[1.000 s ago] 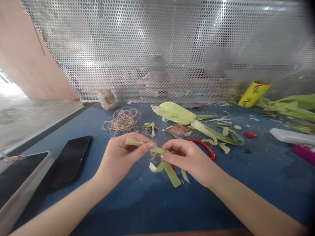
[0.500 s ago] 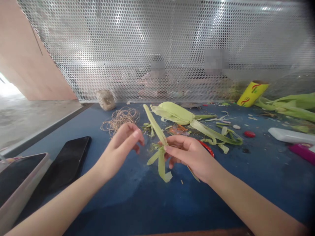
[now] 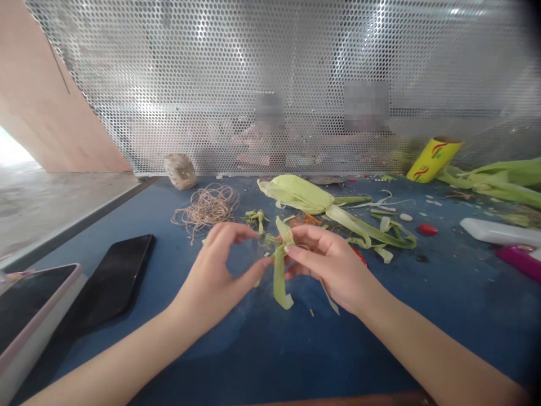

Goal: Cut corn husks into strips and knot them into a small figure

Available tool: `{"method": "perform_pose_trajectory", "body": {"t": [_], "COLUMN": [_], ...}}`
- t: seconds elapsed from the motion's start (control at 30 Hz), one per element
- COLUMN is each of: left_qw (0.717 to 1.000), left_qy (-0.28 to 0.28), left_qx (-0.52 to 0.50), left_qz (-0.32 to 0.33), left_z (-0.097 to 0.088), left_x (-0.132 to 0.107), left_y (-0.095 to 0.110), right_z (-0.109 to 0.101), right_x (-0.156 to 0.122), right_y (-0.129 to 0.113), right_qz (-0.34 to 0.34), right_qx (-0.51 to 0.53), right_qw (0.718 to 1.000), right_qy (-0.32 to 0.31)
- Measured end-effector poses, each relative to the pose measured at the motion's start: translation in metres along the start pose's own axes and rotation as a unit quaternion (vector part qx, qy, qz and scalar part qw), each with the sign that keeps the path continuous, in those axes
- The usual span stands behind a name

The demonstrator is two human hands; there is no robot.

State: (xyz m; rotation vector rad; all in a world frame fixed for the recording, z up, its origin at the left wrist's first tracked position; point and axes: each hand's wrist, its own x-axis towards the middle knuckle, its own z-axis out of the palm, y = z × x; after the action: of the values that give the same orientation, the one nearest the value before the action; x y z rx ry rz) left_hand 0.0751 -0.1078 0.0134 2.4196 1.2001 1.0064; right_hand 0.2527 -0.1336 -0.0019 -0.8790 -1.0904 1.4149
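My right hand (image 3: 329, 256) pinches a pale green corn husk strip (image 3: 279, 276) between thumb and fingers. One end of the husk hangs down with a curled tip, and a shorter folded part stands above the thumb. Just left of it is my left hand (image 3: 228, 262), its thumb and fingers spread apart. The left thumb tip is close against the husk; whether it touches I cannot tell. Behind the hands lies a husk-wrapped corn ear (image 3: 302, 193) with long trailing husk strips. Small knotted green scraps (image 3: 256, 219) lie beyond the left fingers.
A tangle of brown twine (image 3: 207, 206) and a spool (image 3: 181, 171) are at back left, a black phone (image 3: 122, 270) nearer. A yellow tube (image 3: 434, 159), more husks (image 3: 499, 177) and a white-and-purple tool (image 3: 501, 231) are at right. Perforated metal mesh (image 3: 291, 73) closes the back.
The long upper part of the husk strip no longer stands up; only a short folded part shows. My left hand has moved right and down, close to the husk, its thumb and fingers spreading.
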Motion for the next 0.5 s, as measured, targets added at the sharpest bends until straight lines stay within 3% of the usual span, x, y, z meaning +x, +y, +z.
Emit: {"method": "perform_pose_trajectory", "body": {"t": [0.03, 0.07, 0.23, 0.5], "left_qw": [0.999, 0.998, 0.997, 0.989], "left_qy": [0.042, 0.047, -0.046, -0.131], "left_qx": [0.029, 0.040, 0.025, -0.036], "left_qz": [0.012, 0.030, 0.049, 0.055], "left_z": [0.000, 0.000, 0.006, 0.018], "left_x": [-0.001, -0.002, -0.004, -0.008], "left_y": [0.001, 0.002, 0.006, 0.006], "right_z": [0.001, 0.001, 0.005, 0.009], "right_x": [0.000, 0.001, 0.000, 0.001], "right_y": [0.000, 0.000, 0.003, 0.008], "right_qz": [-0.004, -0.011, -0.041, -0.082], "right_qx": [0.006, 0.011, -0.001, -0.055], "right_qw": [1.000, 0.999, 0.998, 0.991], "right_qy": [0.017, 0.033, 0.039, 0.089]}}
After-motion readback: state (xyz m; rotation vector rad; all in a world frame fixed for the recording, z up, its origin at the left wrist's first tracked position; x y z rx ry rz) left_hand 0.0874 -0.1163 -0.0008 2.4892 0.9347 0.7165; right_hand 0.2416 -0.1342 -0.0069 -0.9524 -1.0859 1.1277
